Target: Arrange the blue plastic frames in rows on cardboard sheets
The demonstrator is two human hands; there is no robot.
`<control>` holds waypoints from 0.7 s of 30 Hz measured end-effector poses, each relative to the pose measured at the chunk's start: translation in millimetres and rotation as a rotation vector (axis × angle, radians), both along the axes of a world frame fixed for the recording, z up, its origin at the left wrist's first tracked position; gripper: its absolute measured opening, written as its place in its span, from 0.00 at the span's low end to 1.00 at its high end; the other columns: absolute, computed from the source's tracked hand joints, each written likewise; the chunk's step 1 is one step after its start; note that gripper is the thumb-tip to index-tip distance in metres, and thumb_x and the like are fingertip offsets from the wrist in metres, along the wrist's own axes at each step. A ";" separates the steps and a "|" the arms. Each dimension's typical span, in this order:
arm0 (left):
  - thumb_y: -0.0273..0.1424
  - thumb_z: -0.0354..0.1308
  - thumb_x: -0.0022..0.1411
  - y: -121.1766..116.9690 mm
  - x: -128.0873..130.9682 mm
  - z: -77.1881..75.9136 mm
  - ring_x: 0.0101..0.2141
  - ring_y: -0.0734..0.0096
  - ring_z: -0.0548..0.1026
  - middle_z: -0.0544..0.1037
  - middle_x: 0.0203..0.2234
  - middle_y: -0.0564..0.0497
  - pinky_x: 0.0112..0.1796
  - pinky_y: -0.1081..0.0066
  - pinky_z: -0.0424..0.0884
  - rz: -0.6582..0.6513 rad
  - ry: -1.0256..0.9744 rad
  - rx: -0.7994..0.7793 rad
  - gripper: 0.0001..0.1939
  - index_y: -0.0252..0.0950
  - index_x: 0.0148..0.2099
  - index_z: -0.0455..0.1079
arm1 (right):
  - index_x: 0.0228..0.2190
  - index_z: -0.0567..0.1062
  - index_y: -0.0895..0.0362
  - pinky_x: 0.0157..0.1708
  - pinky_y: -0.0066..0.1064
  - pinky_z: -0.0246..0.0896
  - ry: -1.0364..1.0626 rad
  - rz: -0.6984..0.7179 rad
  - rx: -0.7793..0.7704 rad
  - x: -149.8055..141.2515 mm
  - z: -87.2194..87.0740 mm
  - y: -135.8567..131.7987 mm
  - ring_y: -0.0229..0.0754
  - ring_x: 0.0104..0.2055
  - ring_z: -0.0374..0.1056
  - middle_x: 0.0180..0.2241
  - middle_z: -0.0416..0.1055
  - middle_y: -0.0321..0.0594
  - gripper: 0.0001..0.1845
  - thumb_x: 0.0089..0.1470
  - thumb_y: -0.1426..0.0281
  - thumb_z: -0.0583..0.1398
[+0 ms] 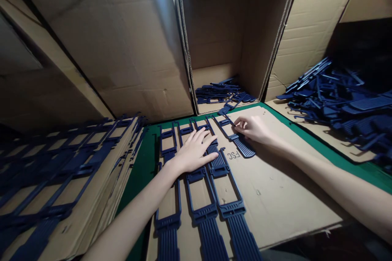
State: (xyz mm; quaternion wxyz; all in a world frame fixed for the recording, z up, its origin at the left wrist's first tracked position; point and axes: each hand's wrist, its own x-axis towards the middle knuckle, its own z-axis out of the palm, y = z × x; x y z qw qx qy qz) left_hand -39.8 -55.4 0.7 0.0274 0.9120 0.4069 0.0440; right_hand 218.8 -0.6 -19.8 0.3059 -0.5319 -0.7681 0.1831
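Dark blue plastic frames with ribbed handles lie in rows on a cardboard sheet (275,195) in front of me. My left hand (196,151) rests flat over the back row, fingers spread, covering parts of several frames. A nearer frame (228,187) lies with its ribbed end toward me, beside another frame (200,191). My right hand (252,128) is closed, thumb and fingertips pinching the side of a separate blue plastic frame (243,145), which lies slanted at the right end of the back row. Printed letters show on the cardboard beside that frame.
Stacked cardboard sheets (101,195) with blue frames between them stand at left. A cardboard box (214,71) at the back holds a pile of blue frames (217,91). A bigger heap of blue parts (343,106) lies at right. Green tabletop (143,151) shows between.
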 end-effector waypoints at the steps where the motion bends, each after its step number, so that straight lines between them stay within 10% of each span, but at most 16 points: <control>1: 0.50 0.42 0.67 -0.2 0.1 0.3 0.65 0.55 0.45 0.55 0.64 0.43 0.62 0.51 0.44 0.001 0.001 -0.003 0.31 0.40 0.65 0.53 | 0.30 0.74 0.57 0.24 0.29 0.57 -0.011 0.004 0.000 -0.7 0.2 -0.6 0.37 0.21 0.67 0.27 0.75 0.40 0.11 0.52 0.62 0.59; 21: 0.50 0.41 0.67 0.4 -0.2 0.0 0.65 0.55 0.45 0.55 0.64 0.42 0.62 0.51 0.44 -0.006 0.013 0.006 0.31 0.40 0.66 0.52 | 0.31 0.77 0.56 0.27 0.29 0.56 -0.129 0.158 0.059 0.4 3.6 -1.4 0.39 0.28 0.68 0.29 0.75 0.39 0.11 0.54 0.63 0.57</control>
